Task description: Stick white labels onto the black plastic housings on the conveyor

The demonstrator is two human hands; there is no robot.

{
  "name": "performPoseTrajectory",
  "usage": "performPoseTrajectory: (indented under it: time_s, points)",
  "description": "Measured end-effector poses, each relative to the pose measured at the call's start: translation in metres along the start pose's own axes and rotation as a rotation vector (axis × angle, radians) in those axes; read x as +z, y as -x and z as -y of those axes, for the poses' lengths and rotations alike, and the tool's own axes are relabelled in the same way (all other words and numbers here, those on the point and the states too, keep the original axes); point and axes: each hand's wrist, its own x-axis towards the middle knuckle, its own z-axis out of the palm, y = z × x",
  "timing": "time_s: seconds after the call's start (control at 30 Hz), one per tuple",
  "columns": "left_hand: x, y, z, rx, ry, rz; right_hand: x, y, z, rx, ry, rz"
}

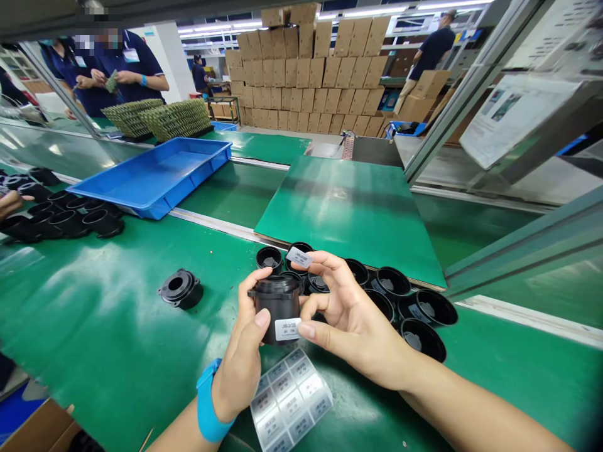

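My left hand (245, 345) grips a black cylindrical housing (271, 301) from its left side, thumb on the front. A silver printed label (287, 329) lies against the lower front of that housing, and the thumb of my right hand (351, 320) touches its right edge. A second silver label (299, 257) clings to a raised fingertip of the same hand. Below, a sheet of silver labels (292, 402) rests on the green bench. Apart from the others, one black flanged part (181, 289) sits to the left. Several black cups (426, 307) stand behind and right of my hands.
A blue tray (160, 172) stands at the back left, near more black cups (66, 220) and another person's hand (12, 202). A green board (348, 213) lies ahead. Metal posts (475, 88) rise on the right. Stacked cartons (306, 69) and people (127, 66) are beyond.
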Motion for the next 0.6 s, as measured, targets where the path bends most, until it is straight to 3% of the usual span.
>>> performPoseTrajectory:
  time_s: [0.6]
  points:
    - [-0.0003, -0.0012, 0.0011, 0.069, -0.034, 0.076, 0.0004, 0.0005, 0.0023, -0.008, 0.014, 0.005]
